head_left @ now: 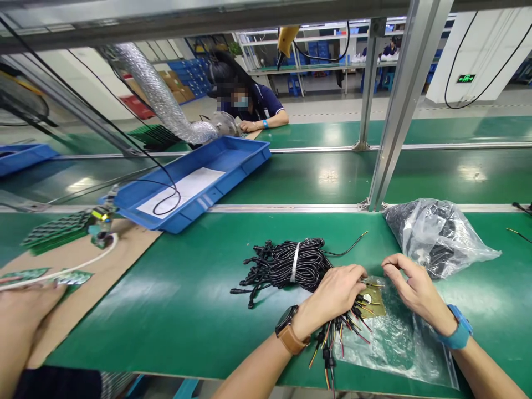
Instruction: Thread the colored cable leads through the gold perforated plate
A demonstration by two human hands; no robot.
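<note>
My left hand (338,293), with a watch on its wrist, is closed on a black cable whose thin wire ends stick out past the fingertips. Beside it lies a bundle of black cables (301,263) tied with a pale band, connectors pointing left. Under and below this hand are several cable ends (328,354) with coloured wires. To the right, my right hand (415,288) hovers with thumb and forefinger pinched together; anything between them is too small to see. A clear plastic bag (399,343) lies flat below both hands, near a small brownish square (377,305) with a pale round spot.
Behind my right hand sits a filled clear bag (440,233) of dark items. A blue tray (245,183) straddles the rail at left. Nearby, another person's hand (29,305) rests by circuit boards on cardboard (124,244). A metal post (399,105) rises ahead; a co-worker sits opposite.
</note>
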